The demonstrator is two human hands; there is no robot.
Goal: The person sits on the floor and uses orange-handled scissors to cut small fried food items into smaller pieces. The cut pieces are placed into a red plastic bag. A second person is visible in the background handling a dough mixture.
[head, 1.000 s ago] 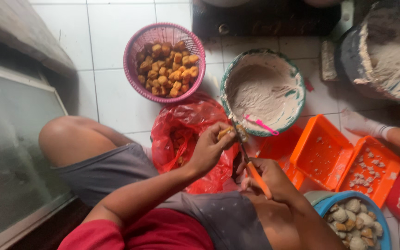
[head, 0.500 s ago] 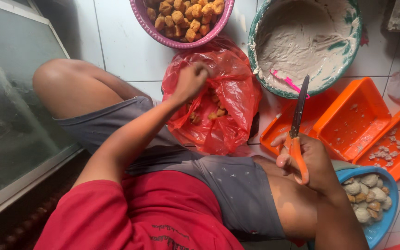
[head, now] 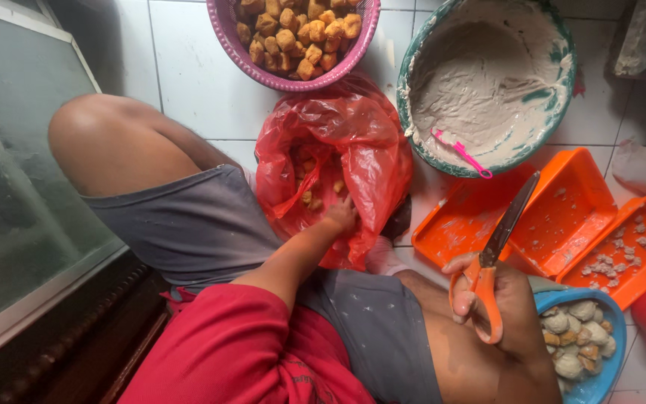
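Inside the red plastic bag [head: 353, 150] on the tiled floor, the left hand [head: 340, 215] reaches down among small browned pieces [head: 309, 199] that lie at the bag's bottom; its fingers are hidden by the plastic fold, so I cannot tell whether they are closed on a piece or loose; the pieces lie just beside and beyond the hand, toward the bag's mouth. The right hand [head: 502, 299] sits over the thigh, its fingers through the orange loops of a pair of scissors [head: 493, 254] and clenched on them; the dark blades are together and point up and away, over the orange tray [head: 562, 217]. Above the bag stands a pink basket [head: 293, 75] of fried cubes; to its right a green bowl [head: 562, 45] of pale paste with a pink spatula [head: 461, 153]; by the right wrist, touching it, a blue bowl [head: 613, 322] of stuffed lumps.
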